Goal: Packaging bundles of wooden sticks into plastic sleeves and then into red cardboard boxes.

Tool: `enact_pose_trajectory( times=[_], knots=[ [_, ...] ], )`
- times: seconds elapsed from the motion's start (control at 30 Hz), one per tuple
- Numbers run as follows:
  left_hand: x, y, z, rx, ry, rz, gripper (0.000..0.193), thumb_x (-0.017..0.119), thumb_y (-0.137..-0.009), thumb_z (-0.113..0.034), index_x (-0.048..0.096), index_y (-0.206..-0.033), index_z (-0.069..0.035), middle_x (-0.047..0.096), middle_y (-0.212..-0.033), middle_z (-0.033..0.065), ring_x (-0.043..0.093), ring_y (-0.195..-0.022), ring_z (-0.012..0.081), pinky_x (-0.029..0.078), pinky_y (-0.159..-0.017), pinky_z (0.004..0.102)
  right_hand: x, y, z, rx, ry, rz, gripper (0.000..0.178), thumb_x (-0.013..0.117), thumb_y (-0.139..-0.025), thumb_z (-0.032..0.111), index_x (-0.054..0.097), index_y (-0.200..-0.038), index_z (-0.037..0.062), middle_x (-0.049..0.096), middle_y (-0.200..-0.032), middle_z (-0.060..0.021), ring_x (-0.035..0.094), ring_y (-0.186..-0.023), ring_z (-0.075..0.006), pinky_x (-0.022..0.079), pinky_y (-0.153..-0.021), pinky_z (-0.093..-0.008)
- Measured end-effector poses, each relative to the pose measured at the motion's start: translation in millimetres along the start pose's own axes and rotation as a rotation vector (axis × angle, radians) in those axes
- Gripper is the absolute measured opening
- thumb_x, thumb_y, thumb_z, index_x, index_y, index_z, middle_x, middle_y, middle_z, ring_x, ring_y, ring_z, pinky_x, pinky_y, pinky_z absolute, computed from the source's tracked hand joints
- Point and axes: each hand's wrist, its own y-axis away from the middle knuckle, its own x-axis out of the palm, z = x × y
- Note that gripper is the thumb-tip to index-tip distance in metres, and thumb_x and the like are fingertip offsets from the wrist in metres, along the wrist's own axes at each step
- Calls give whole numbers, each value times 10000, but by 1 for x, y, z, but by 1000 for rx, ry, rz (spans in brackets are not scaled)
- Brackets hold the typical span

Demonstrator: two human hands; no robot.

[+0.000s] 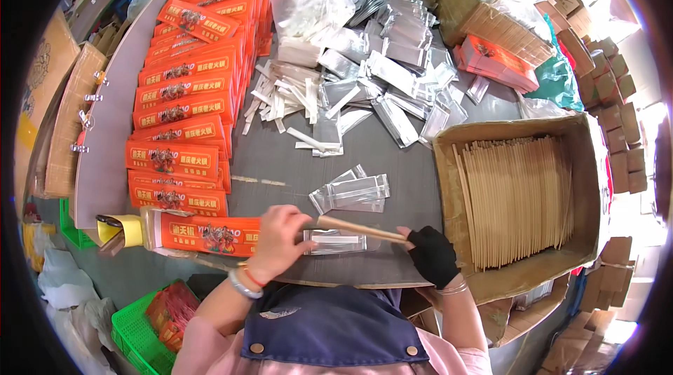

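My right hand [432,256], in a black fingerless glove, is closed on the right end of a pair of wooden chopsticks [361,228]. They point left, slightly raised. Close to their left end is my bare left hand [280,238], its thumb and forefinger apart. It covers the right end of an orange printed paper sleeve [210,235] lying at the table's front left. A clear flat packet with white contents [340,242] lies under the chopsticks, by my left thumb. Just beyond them, more clear packets [354,191] overlap on the dark table [280,158].
Overlapping orange sleeves [179,94] line the table's left side. Clear packets [403,80] and white strips [287,98] are heaped at the back. On the right a cardboard box [519,266] holds many wooden chopsticks [519,200]. A green basket [133,326] is at lower left.
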Motion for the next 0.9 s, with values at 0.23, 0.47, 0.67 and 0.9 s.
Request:
enact_pose_trajectory(
  times=[0.23, 0.47, 0.67, 0.9],
  knots=[
    [8, 20, -6, -17, -59, 32, 724, 896, -531, -248, 637, -1179, -53, 572, -1153, 99, 497, -1130, 314, 409, -991, 450, 88, -43, 30, -416, -126, -117, 238, 737, -808, 192, 704, -1023, 94, 661, -848, -159, 644, -797, -313, 511, -674, -394],
    [14, 10, -5, 62, -72, 53, 779, 850, -579, -185, 548, -1279, -22, 575, -1164, 96, 519, -1064, 312, 439, -944, 432, 107, -28, 25, 190, -372, -128, 301, 721, -784, 123, 629, -1059, 42, 642, -929, -162, 640, -869, -341, 515, -753, -405],
    [1, -4, 1, 245, -155, 173, 267, 682, -745, -184, 650, -1001, -117, 573, -948, 101, 536, -911, 293, 469, -803, 401, 77, -45, 76, -310, 80, -171, 604, 824, -679, 398, 579, -1139, 93, 583, -1104, -113, 594, -1001, -302, 429, -890, -445],
    [-112, -59, 23, 301, -267, 163, 239, 725, -629, -84, 622, -844, -76, 549, -1051, 137, 528, -989, 330, 472, -851, 448, 18, -36, 49, -141, 114, -296, 591, 842, -635, 362, 603, -1102, 90, 612, -944, -86, 597, -900, -310, 434, -824, -418]
  ],
)
